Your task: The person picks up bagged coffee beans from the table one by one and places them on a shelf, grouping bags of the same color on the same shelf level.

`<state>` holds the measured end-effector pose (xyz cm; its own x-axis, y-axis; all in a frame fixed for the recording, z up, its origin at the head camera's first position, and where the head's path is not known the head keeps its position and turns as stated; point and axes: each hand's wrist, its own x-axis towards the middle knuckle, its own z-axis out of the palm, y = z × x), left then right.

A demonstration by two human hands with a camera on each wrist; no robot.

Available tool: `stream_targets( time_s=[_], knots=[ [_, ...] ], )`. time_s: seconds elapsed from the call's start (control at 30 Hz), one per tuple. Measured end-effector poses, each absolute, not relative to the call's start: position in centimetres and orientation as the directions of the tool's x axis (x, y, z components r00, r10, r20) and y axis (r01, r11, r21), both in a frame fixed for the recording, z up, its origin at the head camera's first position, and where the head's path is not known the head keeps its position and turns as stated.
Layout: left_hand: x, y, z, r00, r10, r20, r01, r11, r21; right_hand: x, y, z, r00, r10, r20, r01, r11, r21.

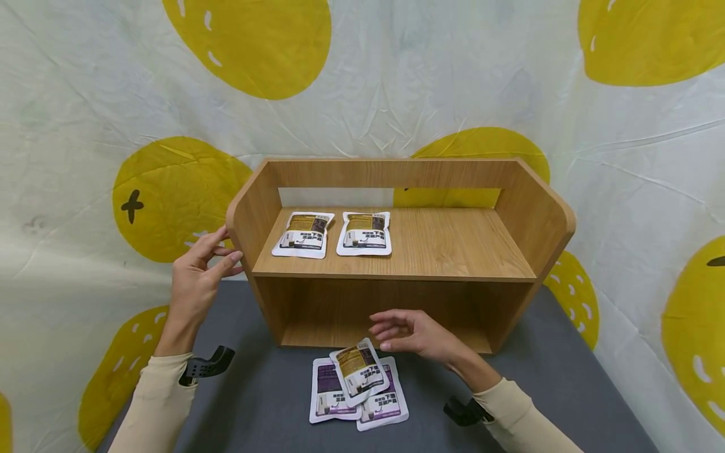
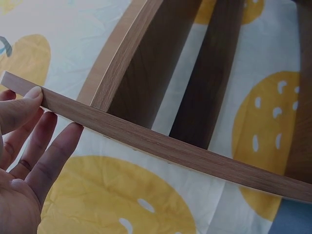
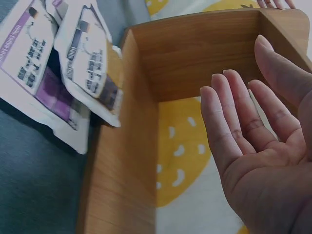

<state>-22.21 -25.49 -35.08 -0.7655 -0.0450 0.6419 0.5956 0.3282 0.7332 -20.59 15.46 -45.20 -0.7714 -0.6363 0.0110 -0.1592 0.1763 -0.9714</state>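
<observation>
A two-tier wooden shelf (image 1: 391,277) stands on the dark table. At its left side panel, my left hand (image 1: 195,270) holds the edge, with the thumb (image 2: 33,93) on the front edge and the fingertips against the outer face. My right hand (image 1: 421,336) hovers empty in front of the lower tier, its fingers loosely extended. Left of it lies a brown-and-white pouch (image 1: 359,372), overlapping two purple-and-white pouches, a left one (image 1: 328,393) and a right one (image 1: 391,406). On the upper tier lie two more brown-and-white pouches, one at left (image 1: 303,234) and another (image 1: 364,234) beside it.
The shelf's right side panel (image 1: 538,220) rises beyond my right hand. Behind everything hangs a white cloth (image 1: 453,75) with yellow fruit shapes. The grey tabletop (image 1: 255,402) extends in front of the shelf. Each wrist wears a black band.
</observation>
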Motion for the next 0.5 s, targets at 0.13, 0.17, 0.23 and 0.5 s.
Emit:
stream_targets(
  time_s=[0.13, 0.17, 0.23, 0.5],
  knots=[
    [-22.2, -25.5, -35.0, -0.768, -0.044, 0.639, 0.594, 0.326, 0.736, -20.7, 15.1, -46.5, -0.772, -0.635, 0.007, -0.131, 0.148, -0.980],
    [-22.2, -25.5, -35.0, -0.768, -0.044, 0.639, 0.594, 0.325, 0.736, -20.7, 15.1, -46.8, -0.774, -0.634, 0.007, -0.125, 0.141, -0.982],
    [-22.2, -25.5, -35.0, -0.767, -0.044, 0.640, 0.595, 0.325, 0.735, -20.8, 14.9, -47.4, -0.775, -0.631, 0.012, -0.119, 0.127, -0.985],
    [-22.2, -25.5, -35.0, -0.765, -0.041, 0.643, 0.597, 0.331, 0.731, -21.2, 14.1, -49.5, -0.765, -0.644, 0.021, -0.125, 0.116, -0.985]
  ],
)
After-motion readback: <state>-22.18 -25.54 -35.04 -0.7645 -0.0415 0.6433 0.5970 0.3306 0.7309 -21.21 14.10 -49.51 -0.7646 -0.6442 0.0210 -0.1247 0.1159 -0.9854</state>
